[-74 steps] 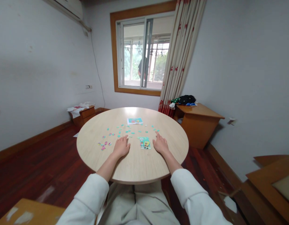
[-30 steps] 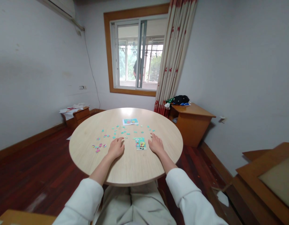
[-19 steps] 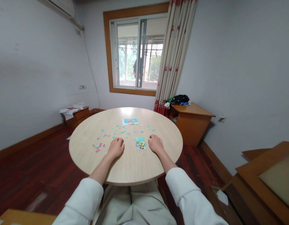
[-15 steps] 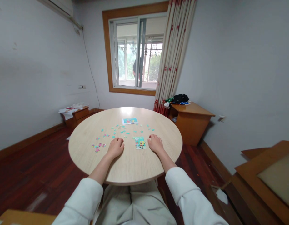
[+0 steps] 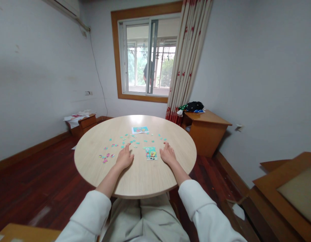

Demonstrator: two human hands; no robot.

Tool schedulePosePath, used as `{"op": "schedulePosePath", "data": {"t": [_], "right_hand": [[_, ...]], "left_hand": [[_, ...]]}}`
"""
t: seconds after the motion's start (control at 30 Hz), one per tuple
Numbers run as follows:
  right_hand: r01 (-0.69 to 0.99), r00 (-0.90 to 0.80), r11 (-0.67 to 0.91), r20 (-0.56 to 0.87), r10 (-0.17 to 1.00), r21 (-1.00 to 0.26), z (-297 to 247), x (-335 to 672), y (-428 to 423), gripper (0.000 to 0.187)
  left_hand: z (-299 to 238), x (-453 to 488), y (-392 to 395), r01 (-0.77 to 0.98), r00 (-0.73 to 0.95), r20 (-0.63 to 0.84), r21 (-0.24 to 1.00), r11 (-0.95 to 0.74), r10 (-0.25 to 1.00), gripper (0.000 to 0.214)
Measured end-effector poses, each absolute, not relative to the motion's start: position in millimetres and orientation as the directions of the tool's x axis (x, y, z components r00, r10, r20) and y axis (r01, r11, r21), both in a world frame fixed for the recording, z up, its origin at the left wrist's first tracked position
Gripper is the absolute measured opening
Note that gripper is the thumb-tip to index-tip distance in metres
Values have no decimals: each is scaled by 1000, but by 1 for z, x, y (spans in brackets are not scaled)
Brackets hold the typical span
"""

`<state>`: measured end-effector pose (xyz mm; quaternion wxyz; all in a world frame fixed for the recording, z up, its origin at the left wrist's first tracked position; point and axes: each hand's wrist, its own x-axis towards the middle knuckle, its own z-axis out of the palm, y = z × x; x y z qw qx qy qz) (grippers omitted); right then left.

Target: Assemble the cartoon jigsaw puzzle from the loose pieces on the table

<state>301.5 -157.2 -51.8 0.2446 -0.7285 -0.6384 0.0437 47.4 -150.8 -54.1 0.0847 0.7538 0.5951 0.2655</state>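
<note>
Assembled puzzle patch [image 5: 150, 153] lies flat on the round wooden surface [image 5: 145, 181], front-centre, between both hands. Its long axis runs away from the person, short edge toward the body. Nearer one is the right hand [image 5: 167, 155], just beside the patch's right edge, palm down, fingers spread, gripping nothing. On the other side the left hand [image 5: 124, 158] sits a bit further off, also palm down and empty, index finger stretched forward toward the loose teal pieces [image 5: 131, 141] scattered just beyond it. Cannot tell if the fingertip touches a piece. Pink pieces [image 5: 106, 156] lie left of the left hand, near but apart. Reference picture [image 5: 140, 129] lies further back, past the teal scatter, well apart from both hands. Wooden cabinet [image 5: 207, 129] stands right of the surface, by the curtain [image 5: 188, 57].
</note>
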Motion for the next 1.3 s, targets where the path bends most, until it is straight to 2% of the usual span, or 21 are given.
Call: {"op": "schedulePosePath", "data": {"t": [0.17,0.23,0.63,0.83,1.0,1.13,1.3], "right_hand": [[936,146,-54,243,959,-349,-52,302,-155,36],[947,129,-46,248,960,-318,-53,302,-154,31],[948,125,-38,260,957,-316,-52,302,-155,32],[919,161,-46,266,950,-391,-52,301,-157,51],[919,157,-37,279,947,-393,-50,300,-159,48],[941,128,-33,264,956,-337,-50,300,-158,33],[949,103,-15,265,959,-315,-50,300,-156,30]], "left_hand": [[-53,46,-150,881,198,278,371,-295,940,31],[-54,45,-150,887,209,272,352,-299,939,26],[-53,45,-150,883,200,270,367,-293,942,27],[-52,45,-152,878,184,277,384,-284,943,31],[-55,44,-149,866,171,295,409,-286,940,40],[-54,44,-150,871,171,305,398,-289,937,43],[-51,44,-154,890,220,288,331,-313,932,27]]}}
